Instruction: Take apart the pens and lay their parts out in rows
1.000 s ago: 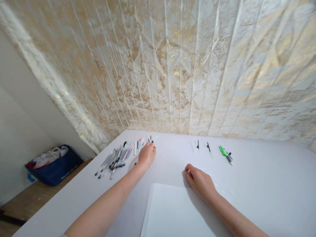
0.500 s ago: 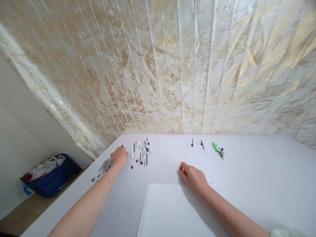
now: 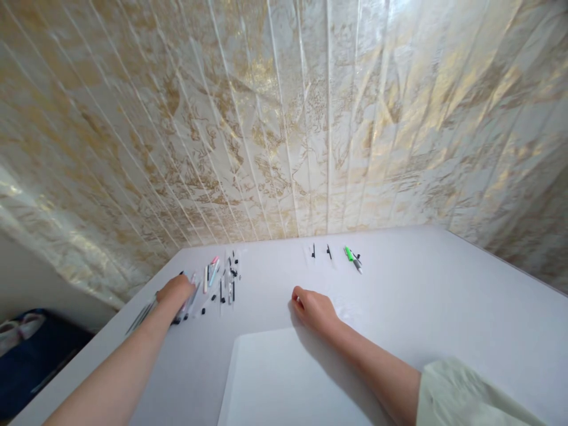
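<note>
My left hand reaches to the far left of the table, among a row of slim grey and clear pen parts. Its fingers look curled downward, and the back of the hand hides whatever they hold. Just right of it lie a white-and-pink pen, a light blue pen and several small black caps and thin dark refills. My right hand rests on the table above the white sheet, fingers loosely curled, with nothing visible in them.
A large white sheet or pad lies at the front. Near the back edge are two thin black pen parts and a green-and-grey pen. A gold-patterned curtain hangs behind the table. A dark blue bag with shoes stands lower left.
The view has swung to the right, so everything sits further left in it. My left hand stays among the pen parts, slightly nearer the pink and blue pens. The right hand keeps its pose.
</note>
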Demonstrator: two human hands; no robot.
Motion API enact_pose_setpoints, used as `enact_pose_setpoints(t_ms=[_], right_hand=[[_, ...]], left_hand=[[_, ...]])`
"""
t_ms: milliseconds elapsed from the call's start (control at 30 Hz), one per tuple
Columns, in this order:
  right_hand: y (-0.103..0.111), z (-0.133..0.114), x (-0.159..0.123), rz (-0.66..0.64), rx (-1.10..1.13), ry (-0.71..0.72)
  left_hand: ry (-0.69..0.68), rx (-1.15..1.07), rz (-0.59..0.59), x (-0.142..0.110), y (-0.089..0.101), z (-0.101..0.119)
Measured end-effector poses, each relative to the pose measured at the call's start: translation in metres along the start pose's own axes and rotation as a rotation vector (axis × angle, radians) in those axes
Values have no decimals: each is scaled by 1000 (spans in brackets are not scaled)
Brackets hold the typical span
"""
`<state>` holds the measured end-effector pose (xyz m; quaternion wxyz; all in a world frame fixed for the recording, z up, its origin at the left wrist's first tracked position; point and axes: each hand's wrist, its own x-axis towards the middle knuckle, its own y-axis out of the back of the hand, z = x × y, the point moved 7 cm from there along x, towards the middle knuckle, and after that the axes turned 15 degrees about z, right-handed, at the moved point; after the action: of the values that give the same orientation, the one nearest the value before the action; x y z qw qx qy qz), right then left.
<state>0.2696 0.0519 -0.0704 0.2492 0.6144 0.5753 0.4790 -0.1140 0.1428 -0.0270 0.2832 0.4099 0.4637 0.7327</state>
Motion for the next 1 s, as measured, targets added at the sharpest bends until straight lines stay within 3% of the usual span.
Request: enact_pose_setpoints(t_ms=[133,233,267,333,400,467,533,733,1000], right_hand=[[-1,1,0,20,36,6],[1,1,3,46,160,-32],[3,2,6,52,239,-63],[9,6,11,52,468,-160],[18,10,17,57,746,-273],[31,17,23,102,974,-358],[46,26,28,172,1087,-391],[65,45,36,283,1090,-399],[50,29,33,174,1099,-399]], left_hand=[[6,65,22,-8,12,9],[-166,-77,78,-37,22,54],[-273,-249,86,-53,25,79],[-381,-401,15,-94,24,121],[-417,-721,-186,-140,19,161],[-415,-921,-356,-180,16,189],[-408,-1037,-454,-208,13,208],[-336,-1195,-560,-225,8,237],[-325,-1196,-575,-227,2,240]])
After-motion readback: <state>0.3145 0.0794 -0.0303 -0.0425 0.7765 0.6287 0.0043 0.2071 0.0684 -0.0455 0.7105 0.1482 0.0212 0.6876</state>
